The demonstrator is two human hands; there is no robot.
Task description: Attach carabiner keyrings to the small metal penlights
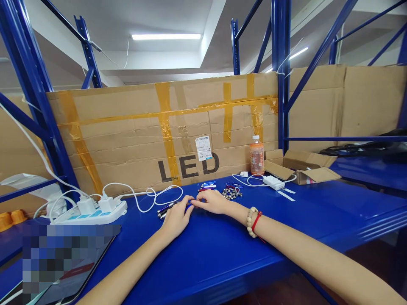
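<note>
My left hand (177, 219) and my right hand (212, 201) meet over the blue shelf surface, their fingers closed and fingertips almost touching. Between them shows a small blue piece (189, 207), mostly hidden by the fingers, so its kind is unclear. Just left of my left hand lie several dark, shiny pen-like sticks (165, 210). Behind my right hand is a group of blue and red pen-like sticks (207, 185). A heap of silver metal rings or clasps (231, 193) sits to the right of that hand.
On the left are a white power strip (104, 215) with plugged-in chargers, a looping white cable (149, 192) and a dark flat screen device (85, 271). At the back stand an orange drink bottle (257, 156), a white adapter (273, 182) and an opened cardboard box (310, 167), before a cardboard wall (133, 144).
</note>
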